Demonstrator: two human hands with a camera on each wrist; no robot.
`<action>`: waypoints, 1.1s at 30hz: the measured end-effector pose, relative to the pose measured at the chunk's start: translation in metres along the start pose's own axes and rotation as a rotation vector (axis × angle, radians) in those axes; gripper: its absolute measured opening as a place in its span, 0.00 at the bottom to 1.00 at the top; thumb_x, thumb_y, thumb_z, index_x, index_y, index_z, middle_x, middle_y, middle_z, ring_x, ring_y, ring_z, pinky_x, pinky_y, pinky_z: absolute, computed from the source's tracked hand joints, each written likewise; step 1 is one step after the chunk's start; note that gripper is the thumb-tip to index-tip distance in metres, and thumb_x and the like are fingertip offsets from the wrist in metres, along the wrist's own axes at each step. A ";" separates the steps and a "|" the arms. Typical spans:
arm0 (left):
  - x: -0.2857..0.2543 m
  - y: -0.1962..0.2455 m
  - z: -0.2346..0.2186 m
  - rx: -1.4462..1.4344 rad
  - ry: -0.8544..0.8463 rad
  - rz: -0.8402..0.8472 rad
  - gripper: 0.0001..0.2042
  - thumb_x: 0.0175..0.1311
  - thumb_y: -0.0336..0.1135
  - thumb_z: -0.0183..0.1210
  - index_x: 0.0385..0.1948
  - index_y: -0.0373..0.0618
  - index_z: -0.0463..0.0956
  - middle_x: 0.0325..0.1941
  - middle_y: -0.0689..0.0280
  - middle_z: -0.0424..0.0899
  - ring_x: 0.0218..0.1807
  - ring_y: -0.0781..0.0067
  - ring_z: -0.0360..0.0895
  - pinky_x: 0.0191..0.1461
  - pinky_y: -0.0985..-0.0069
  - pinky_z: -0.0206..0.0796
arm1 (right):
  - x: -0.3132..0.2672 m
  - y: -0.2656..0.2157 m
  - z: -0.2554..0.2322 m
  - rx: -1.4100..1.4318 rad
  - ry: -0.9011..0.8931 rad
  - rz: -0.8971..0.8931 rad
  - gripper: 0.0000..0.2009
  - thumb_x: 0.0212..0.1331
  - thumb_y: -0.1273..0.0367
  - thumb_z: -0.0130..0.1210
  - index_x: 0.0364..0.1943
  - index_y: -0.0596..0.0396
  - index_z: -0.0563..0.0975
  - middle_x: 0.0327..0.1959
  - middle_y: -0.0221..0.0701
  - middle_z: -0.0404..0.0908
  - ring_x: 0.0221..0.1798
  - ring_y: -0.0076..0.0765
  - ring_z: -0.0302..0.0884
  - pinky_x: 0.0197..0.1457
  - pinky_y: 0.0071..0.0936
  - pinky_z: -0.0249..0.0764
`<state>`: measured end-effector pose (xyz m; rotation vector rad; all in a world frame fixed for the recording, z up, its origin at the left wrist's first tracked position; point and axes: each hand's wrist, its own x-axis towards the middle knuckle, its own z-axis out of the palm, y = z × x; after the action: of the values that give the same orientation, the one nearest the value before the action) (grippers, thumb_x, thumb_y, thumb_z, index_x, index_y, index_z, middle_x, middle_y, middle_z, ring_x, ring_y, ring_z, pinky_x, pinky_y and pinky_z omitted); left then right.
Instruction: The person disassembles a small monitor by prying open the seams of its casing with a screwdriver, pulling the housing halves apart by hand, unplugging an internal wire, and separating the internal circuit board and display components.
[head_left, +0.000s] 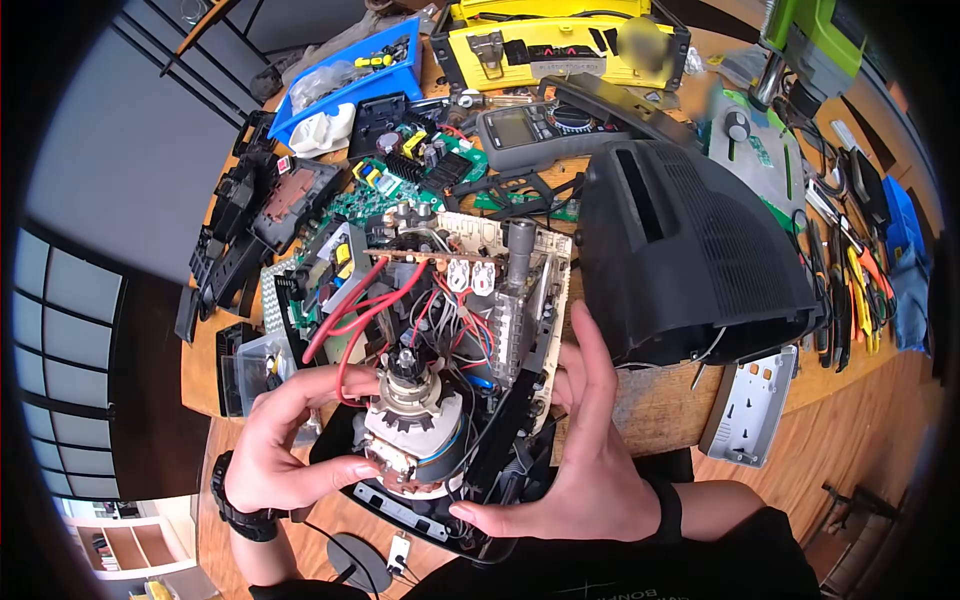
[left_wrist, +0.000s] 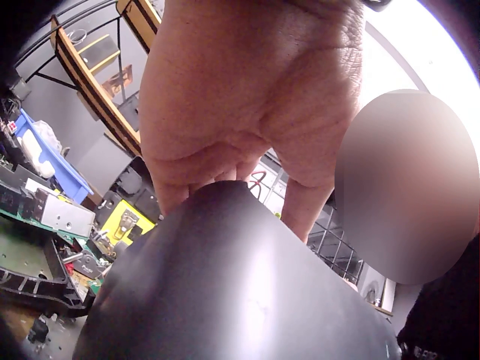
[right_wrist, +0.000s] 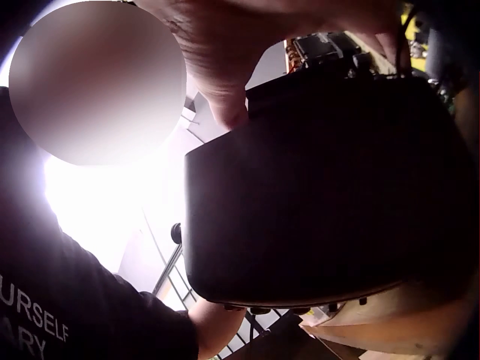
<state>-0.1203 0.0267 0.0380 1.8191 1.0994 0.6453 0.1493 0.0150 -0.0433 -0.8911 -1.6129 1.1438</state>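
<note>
An opened appliance body (head_left: 500,400) with red wires and a round pale motor-like part (head_left: 415,425) stands at the front of the bench, tilted. My left hand (head_left: 300,440) curls round the motor-like part's left side, thumb at its lower front. On the right side, my right hand (head_left: 590,460) holds the body, thumb on the lower front edge and fingers by the cream frame. In the left wrist view the left hand (left_wrist: 247,97) is above a smooth dark shell (left_wrist: 232,285). The right wrist view has the right hand (right_wrist: 225,52) on the dark shell's (right_wrist: 315,195) upper edge.
A large black cover (head_left: 700,250) stands right of the body. Behind are green circuit boards (head_left: 400,180), a multimeter (head_left: 540,130), a blue bin (head_left: 350,85) and a yellow toolbox (head_left: 550,55). Hand tools (head_left: 850,290) lie far right; a grey tray (head_left: 750,405) sits near the bench edge.
</note>
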 end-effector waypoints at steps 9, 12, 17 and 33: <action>-0.002 -0.001 -0.001 0.045 -0.009 -0.001 0.36 0.47 0.27 0.76 0.60 0.35 0.68 0.58 0.52 0.80 0.62 0.60 0.77 0.67 0.64 0.66 | 0.003 -0.003 0.001 0.036 0.004 -0.008 0.68 0.37 0.65 0.78 0.71 0.63 0.29 0.65 0.53 0.58 0.68 0.49 0.64 0.69 0.44 0.62; -0.002 -0.001 -0.001 0.049 -0.007 0.008 0.36 0.47 0.28 0.76 0.60 0.35 0.67 0.58 0.52 0.80 0.62 0.59 0.77 0.67 0.64 0.66 | 0.002 -0.002 -0.001 0.024 -0.015 -0.008 0.68 0.37 0.64 0.78 0.71 0.63 0.29 0.65 0.53 0.58 0.68 0.50 0.64 0.69 0.44 0.62; -0.002 -0.001 -0.001 0.052 -0.005 0.021 0.35 0.47 0.28 0.76 0.60 0.34 0.68 0.57 0.52 0.81 0.62 0.59 0.77 0.66 0.64 0.67 | 0.002 -0.001 0.000 0.005 -0.023 -0.004 0.68 0.37 0.63 0.78 0.71 0.63 0.29 0.65 0.53 0.57 0.68 0.50 0.64 0.70 0.45 0.60; -0.008 0.003 0.000 0.049 0.014 -0.010 0.33 0.50 0.32 0.75 0.59 0.37 0.71 0.57 0.57 0.81 0.60 0.64 0.77 0.65 0.67 0.66 | 0.008 0.001 -0.007 0.314 -0.049 0.004 0.65 0.46 0.55 0.74 0.71 0.65 0.30 0.70 0.57 0.51 0.73 0.54 0.56 0.73 0.47 0.55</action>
<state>-0.1224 0.0190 0.0405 1.8519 1.1417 0.6318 0.1530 0.0248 -0.0407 -0.6658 -1.4186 1.3844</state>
